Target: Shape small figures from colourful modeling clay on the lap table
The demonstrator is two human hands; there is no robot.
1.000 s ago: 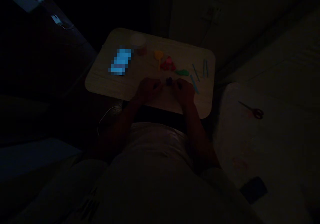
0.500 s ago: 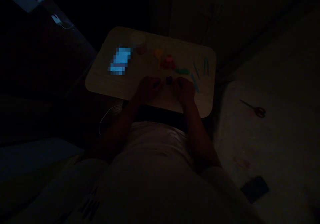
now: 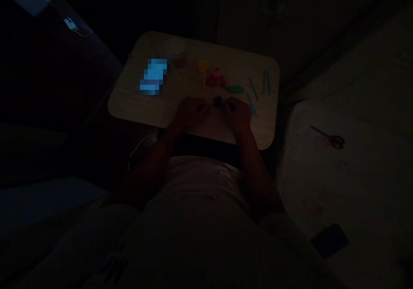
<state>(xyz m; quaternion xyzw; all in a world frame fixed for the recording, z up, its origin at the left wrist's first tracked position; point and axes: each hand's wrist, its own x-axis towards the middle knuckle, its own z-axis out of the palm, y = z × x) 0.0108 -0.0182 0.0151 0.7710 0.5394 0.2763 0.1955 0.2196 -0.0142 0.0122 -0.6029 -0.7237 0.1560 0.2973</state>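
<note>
In the dim head view, a small dark purple lump [image 3: 218, 101] lies on the table between my two hands. My left hand [image 3: 192, 112] is curled on the left, its fingertips pressed together a little apart from the lump; whatever they pinch is too dark to make out. On the other side, my right hand [image 3: 238, 112] has its fingers bent together, with the tips right beside the lump. Beyond them are a red and pink shaped piece [image 3: 217, 78], a green knife-like tool [image 3: 235, 89] and an orange scoop-shaped tool [image 3: 203, 67].
On the wooden table [image 3: 135, 106] are a lit, blurred screen [image 3: 154, 76], a tub with a pale lid [image 3: 176, 47] and thin blue-green sticks [image 3: 253, 89]. A blue tool [image 3: 251, 104] lies by my right hand. Scissors [image 3: 332, 139] rest on a pale surface at right.
The view has shifted slightly. Both hands keep nearly the same place and pose around the purple lump.
</note>
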